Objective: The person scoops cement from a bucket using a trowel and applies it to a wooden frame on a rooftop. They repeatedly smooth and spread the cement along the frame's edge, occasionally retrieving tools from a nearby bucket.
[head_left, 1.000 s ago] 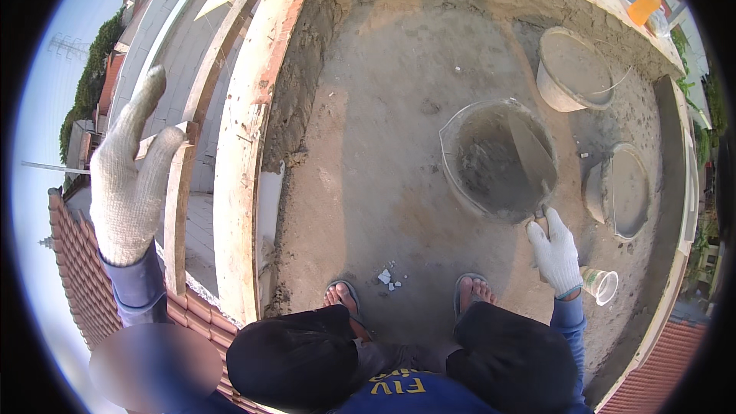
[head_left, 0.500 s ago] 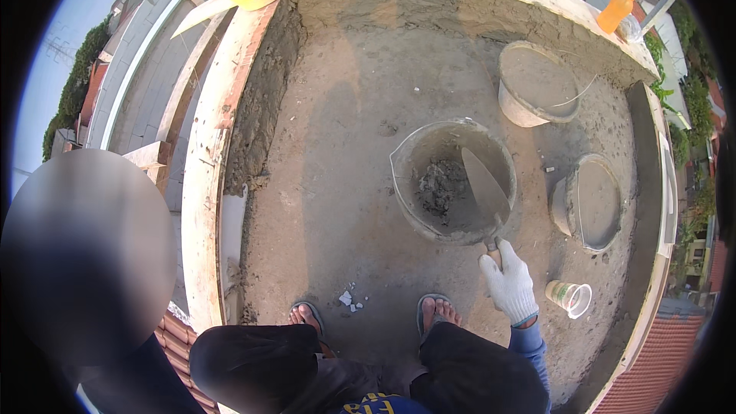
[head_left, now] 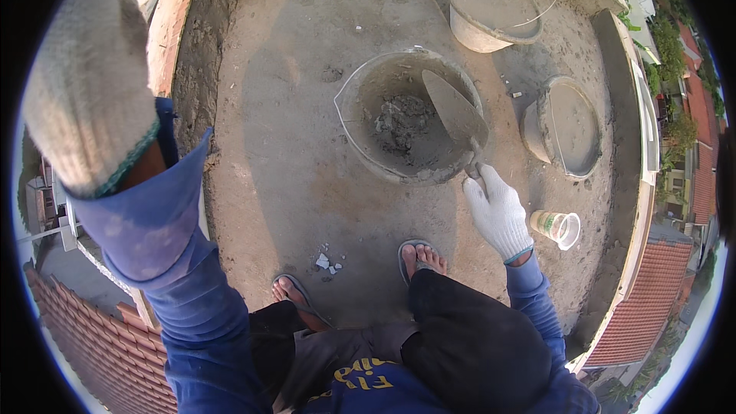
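My right hand [head_left: 498,213], in a white knitted glove, is closed around the handle of a pointing trowel [head_left: 454,110]. The trowel blade slants across the inside of a grey mortar bucket [head_left: 354,140], its neck by the near right rim. Dark wet mortar [head_left: 402,119] lies at the bucket's bottom. Close to the camera on the left rises my left hand [head_left: 92,92], also gloved, with a blue sleeve below it. Its fingers run out at the upper edge, so their pose is hidden.
Two more buckets stand to the right, a far bucket [head_left: 468,27] and a nearer one [head_left: 534,134]. A clear plastic cup [head_left: 556,228] lies beside my right hand. White chips [head_left: 326,262] lie near my feet. Low mortared walls [head_left: 198,61] border the floor, with tiled roofs [head_left: 100,345] beyond.
My left arm has come up into view on the left. The view has shifted, so the buckets sit higher and farther left. The trowel stays in my right hand over the bucket.
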`<state>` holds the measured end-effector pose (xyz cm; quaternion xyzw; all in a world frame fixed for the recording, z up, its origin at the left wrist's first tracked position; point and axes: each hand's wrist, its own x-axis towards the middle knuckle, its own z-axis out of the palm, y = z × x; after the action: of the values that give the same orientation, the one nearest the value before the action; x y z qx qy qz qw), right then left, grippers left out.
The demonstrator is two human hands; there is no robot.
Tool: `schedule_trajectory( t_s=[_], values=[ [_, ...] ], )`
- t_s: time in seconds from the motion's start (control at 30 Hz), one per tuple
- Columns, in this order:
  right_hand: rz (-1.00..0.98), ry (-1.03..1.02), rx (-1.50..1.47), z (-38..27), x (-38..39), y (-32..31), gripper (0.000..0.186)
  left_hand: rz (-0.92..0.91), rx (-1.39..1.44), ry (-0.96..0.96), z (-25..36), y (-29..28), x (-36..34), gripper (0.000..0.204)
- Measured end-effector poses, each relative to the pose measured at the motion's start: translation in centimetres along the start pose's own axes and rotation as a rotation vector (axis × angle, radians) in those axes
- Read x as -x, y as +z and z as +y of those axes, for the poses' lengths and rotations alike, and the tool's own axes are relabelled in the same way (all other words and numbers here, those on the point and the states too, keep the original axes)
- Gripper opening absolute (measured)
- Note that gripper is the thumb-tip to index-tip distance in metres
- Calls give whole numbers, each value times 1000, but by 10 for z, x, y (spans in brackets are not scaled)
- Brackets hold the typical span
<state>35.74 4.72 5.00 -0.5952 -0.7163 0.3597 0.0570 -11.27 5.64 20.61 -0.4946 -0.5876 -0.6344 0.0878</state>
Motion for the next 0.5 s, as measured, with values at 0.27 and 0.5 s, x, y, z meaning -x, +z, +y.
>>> schedule_trajectory(
  t_s=[0.27, 0.5],
  values=[
    [-114, -295, 267, -40, 14, -55, 31, -255, 162, -1322, -34, 98, 276, 72],
    [-334, -290, 722, -1, 42, -46, 30, -508, 199, -753, 22, 166, 293, 55]
  ],
)
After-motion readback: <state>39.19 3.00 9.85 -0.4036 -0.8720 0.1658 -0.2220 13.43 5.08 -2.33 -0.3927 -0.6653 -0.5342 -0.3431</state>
